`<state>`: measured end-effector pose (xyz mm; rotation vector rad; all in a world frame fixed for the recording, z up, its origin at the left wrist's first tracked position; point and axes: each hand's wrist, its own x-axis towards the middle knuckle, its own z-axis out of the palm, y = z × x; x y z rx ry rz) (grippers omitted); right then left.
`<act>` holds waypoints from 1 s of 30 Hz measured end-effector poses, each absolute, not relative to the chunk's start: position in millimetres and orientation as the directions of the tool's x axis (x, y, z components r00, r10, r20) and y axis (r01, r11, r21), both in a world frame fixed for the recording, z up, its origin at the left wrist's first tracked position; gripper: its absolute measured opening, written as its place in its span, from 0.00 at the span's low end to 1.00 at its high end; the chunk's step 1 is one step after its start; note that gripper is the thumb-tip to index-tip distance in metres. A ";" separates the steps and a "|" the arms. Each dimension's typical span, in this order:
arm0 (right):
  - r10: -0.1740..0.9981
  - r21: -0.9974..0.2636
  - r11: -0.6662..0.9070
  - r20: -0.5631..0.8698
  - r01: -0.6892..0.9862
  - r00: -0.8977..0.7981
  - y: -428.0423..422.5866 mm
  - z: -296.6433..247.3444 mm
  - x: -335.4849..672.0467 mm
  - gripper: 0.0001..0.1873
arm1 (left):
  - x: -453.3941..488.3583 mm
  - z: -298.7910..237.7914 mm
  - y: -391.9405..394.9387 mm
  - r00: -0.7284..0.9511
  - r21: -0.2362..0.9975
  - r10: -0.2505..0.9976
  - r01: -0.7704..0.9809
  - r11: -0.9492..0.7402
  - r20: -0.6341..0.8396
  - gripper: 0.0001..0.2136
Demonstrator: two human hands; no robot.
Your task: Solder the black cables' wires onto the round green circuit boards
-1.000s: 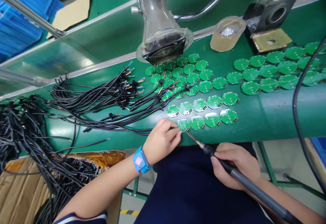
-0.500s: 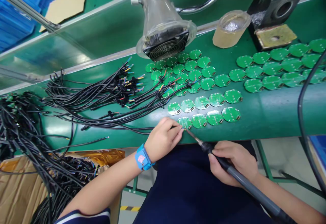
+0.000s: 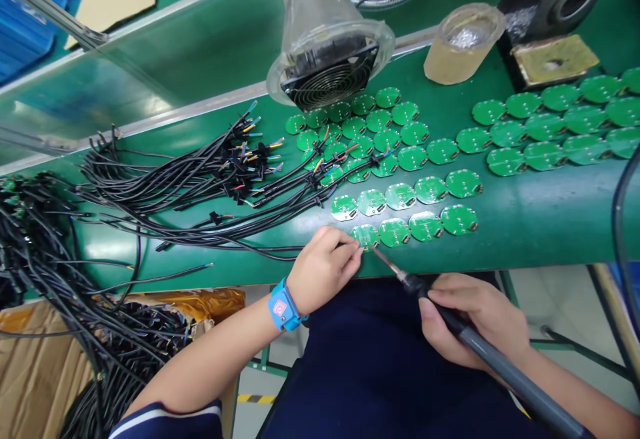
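My left hand (image 3: pixel 323 267), with a blue wrist strap (image 3: pixel 283 306), is pinched shut on a thin black cable at the edge of a round green circuit board (image 3: pixel 365 235) near the table's front edge. My right hand (image 3: pixel 473 319) grips a soldering iron (image 3: pixel 480 349) like a pen; its metal tip (image 3: pixel 381 258) touches that same board's lower right edge. The board is the leftmost of a short front row of round boards (image 3: pixel 425 224).
Many more round green boards (image 3: pixel 545 126) cover the green table (image 3: pixel 540 219). Black cables (image 3: pixel 165 192) with coloured ends lie to the left and hang over a cardboard box (image 3: pixel 35 372). A fume extractor (image 3: pixel 325 46), a plastic cup (image 3: pixel 463 42) and an iron stand (image 3: pixel 555 19) stand behind.
Both hands stay at the same board with the iron tip against it. The view has tilted slightly, so the table contents sit a little higher and further right.
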<state>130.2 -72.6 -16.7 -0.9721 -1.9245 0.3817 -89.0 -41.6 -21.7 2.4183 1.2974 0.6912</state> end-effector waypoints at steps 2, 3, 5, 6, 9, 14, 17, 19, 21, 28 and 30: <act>0.759 -0.594 0.644 0.576 0.481 -0.305 -72.4 -18.2 127.5 0.11 | -88.4 -20.9 -41.1 0.451 0.508 0.859 0.695 -0.509 0.245 0.03; 0.760 -0.586 0.643 0.566 0.494 -0.318 -72.8 -19.0 126.1 0.11 | -88.1 -20.6 -40.9 0.439 0.523 0.868 0.696 -0.492 0.233 0.03; 0.762 -0.559 0.639 0.552 0.528 -0.338 -74.5 -19.7 123.7 0.11 | -87.2 -20.0 -40.6 0.417 0.546 0.884 0.700 -0.460 0.209 0.04; 0.758 -0.540 0.643 0.550 0.542 -0.351 -75.7 -19.3 122.5 0.10 | -86.6 -19.7 -40.5 0.408 0.555 0.892 0.704 -0.443 0.193 0.04; 0.736 -0.483 0.664 0.559 0.570 -0.383 -79.2 -16.8 119.1 0.10 | -84.0 -18.3 -40.4 0.382 0.577 0.914 0.720 -0.385 0.134 0.05; 0.708 -0.455 0.693 0.575 0.559 -0.410 -80.4 -16.0 115.4 0.10 | -79.2 -13.5 -37.4 0.332 0.597 0.943 0.751 -0.282 0.027 0.06; 0.748 -0.502 0.646 0.564 0.575 -0.349 -79.6 -13.4 118.8 0.09 | -78.5 -10.3 -34.0 0.332 0.598 0.943 0.762 -0.250 -0.030 0.06; 0.805 -0.546 0.562 0.533 0.622 -0.259 -78.8 -9.1 122.8 0.07 | -78.7 -8.1 -31.8 0.342 0.601 0.938 0.763 -0.238 -0.063 0.06; 0.850 -0.575 0.475 0.497 0.667 -0.177 -77.3 -4.9 126.1 0.06 | -79.0 -5.7 -29.9 0.349 0.606 0.933 0.762 -0.225 -0.092 0.06; 0.827 -0.578 0.527 0.518 0.623 -0.219 -67.5 -6.1 123.4 0.06 | -81.6 2.4 -23.2 0.377 0.626 0.913 0.752 -0.205 -0.154 0.03; 0.816 -0.585 0.551 0.528 0.595 -0.237 -66.3 -7.9 122.0 0.06 | -82.9 3.8 -21.0 0.385 0.627 0.906 0.753 -0.199 -0.175 0.04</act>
